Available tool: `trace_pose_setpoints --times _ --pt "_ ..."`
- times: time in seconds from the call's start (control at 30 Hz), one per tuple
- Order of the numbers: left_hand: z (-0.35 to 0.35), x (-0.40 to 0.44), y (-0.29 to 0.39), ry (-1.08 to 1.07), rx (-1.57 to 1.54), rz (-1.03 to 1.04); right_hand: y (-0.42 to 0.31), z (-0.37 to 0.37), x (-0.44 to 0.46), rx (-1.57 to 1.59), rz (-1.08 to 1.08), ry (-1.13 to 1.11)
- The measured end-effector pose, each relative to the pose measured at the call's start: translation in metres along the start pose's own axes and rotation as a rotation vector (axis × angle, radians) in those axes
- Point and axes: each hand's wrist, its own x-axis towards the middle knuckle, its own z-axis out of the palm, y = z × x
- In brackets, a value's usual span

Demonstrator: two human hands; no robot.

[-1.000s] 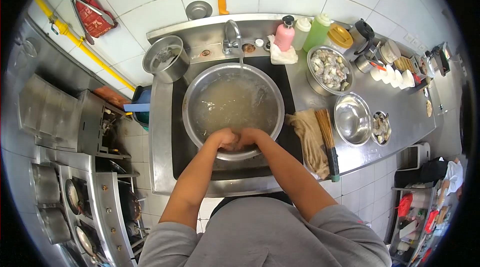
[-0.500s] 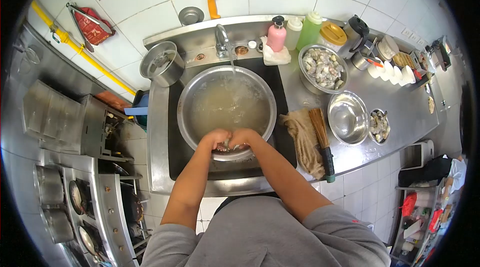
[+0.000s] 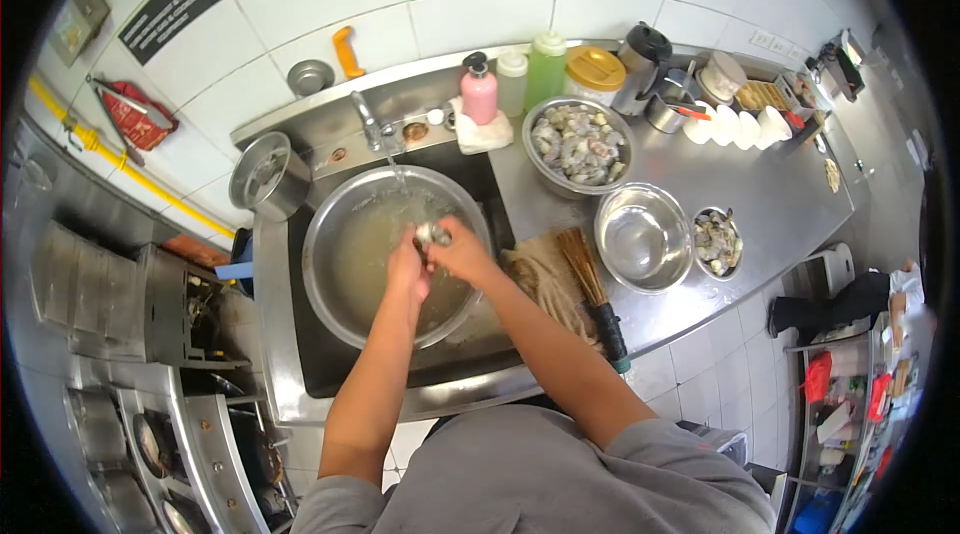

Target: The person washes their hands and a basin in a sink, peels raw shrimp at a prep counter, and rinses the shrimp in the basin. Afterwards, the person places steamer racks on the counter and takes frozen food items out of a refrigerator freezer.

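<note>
Above the wide metal basin of cloudy water, my left hand and my right hand meet. Between their fingers is a small greyish shrimp, partly covered by the fingertips. Both hands are closed on it. The faucet runs a thin stream of water into the basin, just behind my hands. The basin stands in the dark sink.
Right of the sink are a bowl of shrimp, a shiny metal bowl and a small bowl of shrimp pieces. A brown cloth and a stick brush lie nearer. Bottles, including a pink pump bottle, line the wall.
Both hands have risen from the basin's near edge, out of the water, with the shrimp now showing between them. The view has turned toward the right.
</note>
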Motion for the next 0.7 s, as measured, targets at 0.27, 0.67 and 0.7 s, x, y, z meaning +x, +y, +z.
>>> trace_pose_setpoints --times 0.27,0.67,0.7 --pt "0.247 -0.028 0.057 -0.383 -0.021 0.333 -0.083 -0.169 0.043 0.294 -0.353 0.542" --pt "-0.001 0.044 -0.018 -0.186 1.149 0.952 0.013 -0.260 -0.006 0.012 -0.361 0.721" --pt "-0.037 0.046 -0.021 -0.178 1.309 0.914 0.010 -0.235 -0.019 0.012 -0.304 0.659"
